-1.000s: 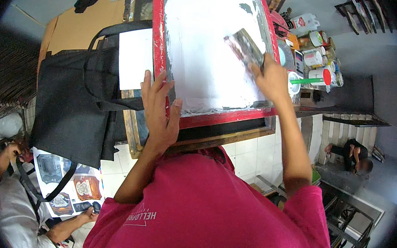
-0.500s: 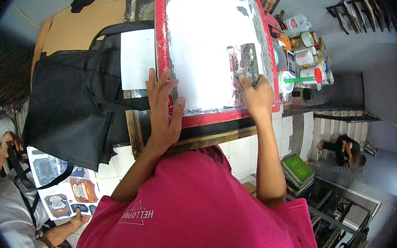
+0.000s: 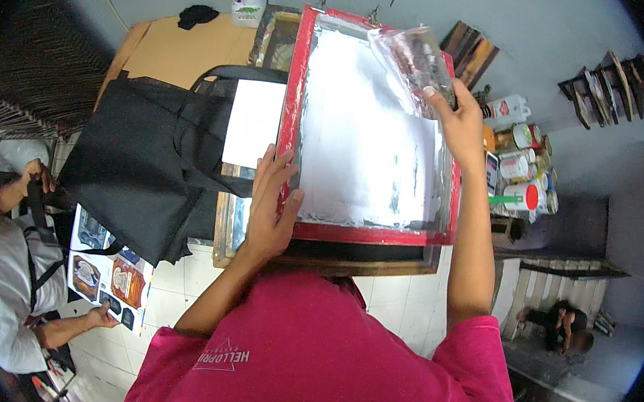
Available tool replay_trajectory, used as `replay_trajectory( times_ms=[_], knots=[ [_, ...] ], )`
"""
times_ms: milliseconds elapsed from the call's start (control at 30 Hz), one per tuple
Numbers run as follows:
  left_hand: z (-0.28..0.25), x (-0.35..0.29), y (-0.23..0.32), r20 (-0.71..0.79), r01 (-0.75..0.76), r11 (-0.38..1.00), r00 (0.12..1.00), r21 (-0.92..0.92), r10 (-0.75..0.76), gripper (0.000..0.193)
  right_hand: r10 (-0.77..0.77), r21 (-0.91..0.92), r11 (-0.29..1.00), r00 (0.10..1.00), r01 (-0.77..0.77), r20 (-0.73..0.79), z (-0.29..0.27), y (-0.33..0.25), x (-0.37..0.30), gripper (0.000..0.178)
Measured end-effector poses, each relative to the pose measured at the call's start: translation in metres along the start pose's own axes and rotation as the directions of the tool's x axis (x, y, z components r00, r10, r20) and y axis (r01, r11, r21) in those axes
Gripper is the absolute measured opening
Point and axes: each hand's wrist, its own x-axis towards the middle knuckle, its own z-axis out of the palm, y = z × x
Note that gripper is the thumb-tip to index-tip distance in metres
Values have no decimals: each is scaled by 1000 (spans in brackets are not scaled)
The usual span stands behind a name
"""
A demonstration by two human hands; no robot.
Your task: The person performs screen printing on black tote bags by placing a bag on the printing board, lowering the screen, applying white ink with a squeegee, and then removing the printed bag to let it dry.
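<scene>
A red-framed printing screen lies in front of me, its white mesh smeared with ink along the borders. My left hand rests against the frame's left side near the close corner, fingers stretched and thumb apart. At the far right part of the screen, my right hand grips a wide, ink-stained squeegee, which is tilted and slightly blurred. Whether its blade touches the mesh I cannot tell. Beneath the screen, a dark strip and a worn wooden frame edge show.
Black fabric bags and a white sheet lie left of the screen. Paint tubs and a green-handled tool stand at right. A person in white holds a printed sheet at left; another person is low at far right.
My right hand has carried the squeegee from the near right part of the screen to its far right end. My left hand stays at the frame's left side. The whole view has shifted.
</scene>
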Motion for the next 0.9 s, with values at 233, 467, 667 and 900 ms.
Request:
replay_trajectory(
  times_ms=[233, 467, 667, 900],
  knots=[
    [-6, 3, 23, -81, 68, 996, 995, 64, -63, 35, -446, -410, 771, 873, 487, 197, 72, 78, 5, 41],
    [-4, 57, 39, -133, 38, 993, 991, 108, -23, 43, -407, -323, 822, 881, 468, 241, 23, 59, 80, 38],
    [39, 203, 23, 66, -217, 945, 976, 243, 207, 49, -358, -362, 799, 864, 480, 354, 34, 56, 116, 37],
    [58, 283, -4, 441, -130, 901, 894, 414, -73, 39, -248, -497, 795, 934, 348, 257, 58, 57, 101, 40]
  ],
)
